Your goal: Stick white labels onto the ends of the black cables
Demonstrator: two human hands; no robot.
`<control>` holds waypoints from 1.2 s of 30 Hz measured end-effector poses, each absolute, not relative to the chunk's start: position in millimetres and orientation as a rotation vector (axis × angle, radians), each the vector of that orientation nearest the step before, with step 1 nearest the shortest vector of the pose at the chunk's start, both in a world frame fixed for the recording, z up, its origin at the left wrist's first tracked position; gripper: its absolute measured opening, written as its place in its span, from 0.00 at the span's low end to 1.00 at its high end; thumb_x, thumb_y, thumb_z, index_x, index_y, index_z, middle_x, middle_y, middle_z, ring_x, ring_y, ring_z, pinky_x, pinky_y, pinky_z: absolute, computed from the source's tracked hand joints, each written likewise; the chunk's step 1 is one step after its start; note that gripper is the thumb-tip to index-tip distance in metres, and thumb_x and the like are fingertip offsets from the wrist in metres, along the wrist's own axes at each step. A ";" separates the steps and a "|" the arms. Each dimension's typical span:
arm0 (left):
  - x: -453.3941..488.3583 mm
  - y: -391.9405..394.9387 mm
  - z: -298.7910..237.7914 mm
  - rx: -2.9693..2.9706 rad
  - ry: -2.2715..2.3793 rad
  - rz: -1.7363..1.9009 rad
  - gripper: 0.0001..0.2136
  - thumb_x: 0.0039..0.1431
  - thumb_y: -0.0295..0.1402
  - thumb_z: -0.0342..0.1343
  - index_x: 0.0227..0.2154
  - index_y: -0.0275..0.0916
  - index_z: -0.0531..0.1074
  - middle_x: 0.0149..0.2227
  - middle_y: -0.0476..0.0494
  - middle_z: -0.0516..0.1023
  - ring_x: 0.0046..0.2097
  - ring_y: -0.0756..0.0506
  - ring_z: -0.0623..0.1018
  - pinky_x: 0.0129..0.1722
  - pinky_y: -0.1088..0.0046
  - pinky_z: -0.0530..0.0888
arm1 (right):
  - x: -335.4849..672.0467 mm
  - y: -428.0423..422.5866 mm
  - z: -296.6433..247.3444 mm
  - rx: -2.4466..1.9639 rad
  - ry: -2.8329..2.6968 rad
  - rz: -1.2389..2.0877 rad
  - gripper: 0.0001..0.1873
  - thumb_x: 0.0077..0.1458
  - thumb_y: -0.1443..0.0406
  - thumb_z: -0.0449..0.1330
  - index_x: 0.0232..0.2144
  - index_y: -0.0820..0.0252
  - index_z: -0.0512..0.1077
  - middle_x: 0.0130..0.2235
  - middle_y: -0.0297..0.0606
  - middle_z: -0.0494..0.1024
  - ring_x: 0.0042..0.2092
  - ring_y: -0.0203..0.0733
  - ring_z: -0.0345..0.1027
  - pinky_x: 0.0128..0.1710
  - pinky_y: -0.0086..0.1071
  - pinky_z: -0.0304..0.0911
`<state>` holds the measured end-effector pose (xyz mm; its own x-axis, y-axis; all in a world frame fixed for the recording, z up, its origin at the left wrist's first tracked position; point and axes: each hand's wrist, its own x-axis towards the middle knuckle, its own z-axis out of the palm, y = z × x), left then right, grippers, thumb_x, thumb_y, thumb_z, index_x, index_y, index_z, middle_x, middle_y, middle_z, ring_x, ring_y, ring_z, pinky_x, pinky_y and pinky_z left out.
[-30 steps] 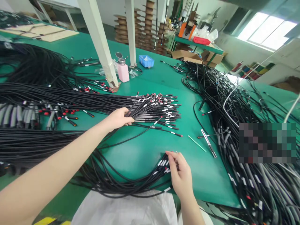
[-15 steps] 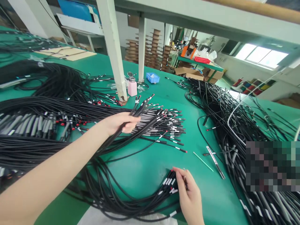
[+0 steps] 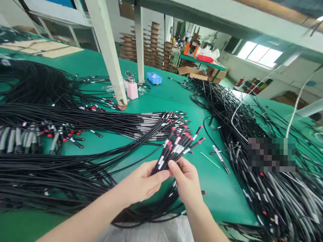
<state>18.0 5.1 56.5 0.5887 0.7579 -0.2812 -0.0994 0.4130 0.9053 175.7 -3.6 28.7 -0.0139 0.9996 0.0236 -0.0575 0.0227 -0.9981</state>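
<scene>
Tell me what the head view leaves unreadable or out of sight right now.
Head view:
- Writing, if any, on the white labels of the held cable bundle: too small and blurred.
- Exact cable count there: the ends overlap.
- Some fingertips of the left hand and right hand: hidden by the bundle and the hands themselves.
- Part of the right-hand cable pile: covered by a pixelated patch.
- Far ends of the left-side cables: cut off by the left edge.

The cables (image 3: 164, 155) have a smooth, rubbery black skin with a dull sheen; their red caps (image 3: 187, 135) look plastic, their white labels (image 3: 178, 147) smooth. The green table (image 3: 174, 97) is smooth and softly glossy. White paint on the post (image 3: 107, 50) is chipped. Bottle (image 3: 132, 90) and tray (image 3: 154, 81) look plastic, the bottle's lid (image 3: 131, 80) shiny metal. The box (image 3: 193, 72) is matt cardboard.
</scene>
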 end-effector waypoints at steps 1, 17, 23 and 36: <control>17.8 -2.0 50.7 0.994 0.802 0.692 0.16 0.62 0.47 0.59 0.33 0.37 0.71 0.12 0.61 0.62 0.14 0.56 0.55 0.14 0.81 0.53 | 170.1 -4.5 27.8 -1.141 -1.190 1.235 0.24 0.58 0.46 0.63 0.24 0.59 0.71 0.23 0.30 0.71 0.26 0.35 0.62 0.28 0.30 0.61; -5.5 -24.4 27.3 0.366 0.949 1.231 0.12 0.50 0.36 0.71 0.24 0.37 0.74 0.17 0.57 0.66 0.19 0.56 0.64 0.20 0.81 0.66 | 150.9 -27.3 19.0 -0.985 -1.653 0.953 0.11 0.65 0.65 0.56 0.28 0.56 0.68 0.27 0.30 0.66 0.31 0.36 0.60 0.32 0.30 0.58; -13.9 -21.6 35.5 0.424 0.932 1.088 0.13 0.50 0.40 0.71 0.28 0.35 0.78 0.11 0.61 0.57 0.15 0.58 0.52 0.15 0.81 0.53 | 155.3 -43.6 19.3 -0.894 -1.924 1.146 0.11 0.65 0.68 0.55 0.28 0.56 0.66 0.25 0.29 0.63 0.31 0.37 0.58 0.32 0.30 0.57; -15.0 -37.1 45.6 0.359 0.960 1.079 0.09 0.45 0.31 0.73 0.30 0.36 0.81 0.22 0.44 0.82 0.15 0.59 0.61 0.15 0.83 0.52 | 177.7 -36.5 29.1 -0.965 -1.975 1.028 0.19 0.73 0.63 0.45 0.60 0.46 0.68 0.44 0.38 0.73 0.48 0.42 0.66 0.48 0.38 0.64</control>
<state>-15.0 -37.1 45.6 0.1357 0.8655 -0.4821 -0.5796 0.4640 0.6699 177.7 -36.5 29.1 -0.4775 0.8457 0.2384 0.2901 0.4078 -0.8658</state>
